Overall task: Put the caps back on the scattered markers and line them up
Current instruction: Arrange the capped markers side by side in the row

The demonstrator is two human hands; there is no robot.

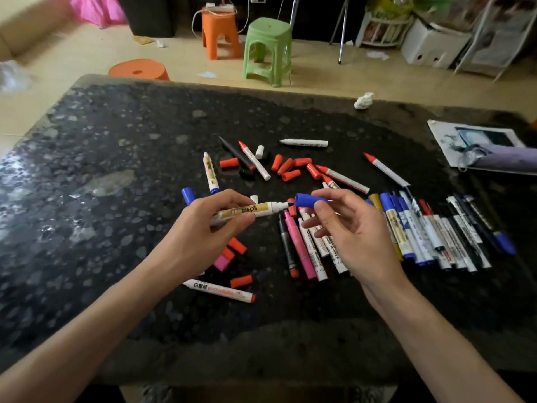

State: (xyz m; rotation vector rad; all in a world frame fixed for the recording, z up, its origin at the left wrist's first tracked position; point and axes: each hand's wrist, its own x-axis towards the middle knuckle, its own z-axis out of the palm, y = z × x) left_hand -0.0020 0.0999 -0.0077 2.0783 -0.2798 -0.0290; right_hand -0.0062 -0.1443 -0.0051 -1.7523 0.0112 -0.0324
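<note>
**Cap at the nib, not seated**

Finding: the marker (250, 211) in hand is held in the air, left of the row (436, 231) of capped markers. The blue cap (308, 200) sits between that marker and the row, with its mouth just beside the nib. I cannot tell whether the nib has entered the cap.

Risks, as judged:
- The cap's axis looks slightly off the barrel's line. A push at this angle could drive the nib against the cap rim, smearing ink or bending the nib.
- The cap is held only by the fingertips. A hard push could make it slip and drop among the loose markers (299, 245) lying just left of the row.
- A light push could leave the cap half on, so that it comes off when the marker is laid in the row.
- Red caps (287, 167) lie left of the row and further from the person, and they belong to other markers. The nib looks dark, so the blue cap is probably the right one.

Hands: the left hand (215, 225) is wrapped round the barrel with thumb and fingers curled, nib pointing toward the row. The right hand (345, 228) pinches the cap between thumb and forefinger, its other fingers loosely spread. The hands are close together but do not touch.
</note>
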